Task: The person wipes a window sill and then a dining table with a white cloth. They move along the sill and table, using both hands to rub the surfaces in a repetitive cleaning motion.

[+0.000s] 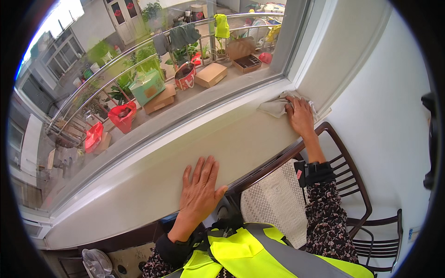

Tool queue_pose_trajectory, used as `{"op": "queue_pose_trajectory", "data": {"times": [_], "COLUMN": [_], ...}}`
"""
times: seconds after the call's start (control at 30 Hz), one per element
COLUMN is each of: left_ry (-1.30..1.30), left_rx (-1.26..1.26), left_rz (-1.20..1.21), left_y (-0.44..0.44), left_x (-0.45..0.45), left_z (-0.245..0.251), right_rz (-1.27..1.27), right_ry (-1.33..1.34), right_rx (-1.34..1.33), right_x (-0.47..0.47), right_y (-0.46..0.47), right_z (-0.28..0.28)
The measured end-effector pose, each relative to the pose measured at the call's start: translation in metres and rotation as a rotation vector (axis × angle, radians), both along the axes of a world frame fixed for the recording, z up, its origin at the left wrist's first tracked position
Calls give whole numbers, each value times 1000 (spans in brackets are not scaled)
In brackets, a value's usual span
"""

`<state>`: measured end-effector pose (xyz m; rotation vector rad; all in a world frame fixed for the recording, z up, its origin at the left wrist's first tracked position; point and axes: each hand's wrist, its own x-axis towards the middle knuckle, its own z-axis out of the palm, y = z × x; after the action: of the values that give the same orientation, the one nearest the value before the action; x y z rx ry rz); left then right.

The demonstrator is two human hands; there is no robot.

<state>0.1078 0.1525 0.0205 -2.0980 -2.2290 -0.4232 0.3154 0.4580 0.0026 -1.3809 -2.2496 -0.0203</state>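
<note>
A pale, light-coloured windowsill (243,146) runs below a large window. At its right end, in the corner by the window frame, my right hand (299,116) presses down on a crumpled whitish cloth (276,106), with part of the cloth showing on both sides of the fingers. My left hand (200,189) lies flat on the sill nearer the middle, palm down, fingers apart, with nothing in it. The window glass (146,80) stands beyond both hands. The underside of the cloth is hidden.
A dark wooden chair (365,194) with a slatted side and a patterned woven cover (274,198) stands against the sill's near edge. Another dark chair (386,243) is at lower right. Clear plastic containers (97,262) sit at lower left. Outside are a metal railing, boxes and bags.
</note>
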Motion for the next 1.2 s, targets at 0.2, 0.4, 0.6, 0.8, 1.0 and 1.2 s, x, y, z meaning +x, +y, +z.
{"op": "queue_pose_trajectory", "data": {"times": [0.2,0.4,0.6,0.8,1.0,1.2], "left_ry": [-107,-238,-243,-139,-302,-288], "left_rx": [47,181,214,233,367,370], "left_rz": [9,-79,-33,69,143,92], "left_y": [-1,-15,-40,-31,-21,-49], "left_x": [-1,7,6,-3,-25,-23], "left_z": [3,8,5,-2,1,1], "right_rz": [235,621,788,823,787,1007], "right_ry": [-29,-2,167,144,108,181], "right_rx": [30,-73,-327,-305,-246,-354], "right_x": [-22,-69,-57,-77,-112,-75], "right_y": [-84,-217,-214,-203,-206,-212], "right_z": [2,22,32,22,19,26]}}
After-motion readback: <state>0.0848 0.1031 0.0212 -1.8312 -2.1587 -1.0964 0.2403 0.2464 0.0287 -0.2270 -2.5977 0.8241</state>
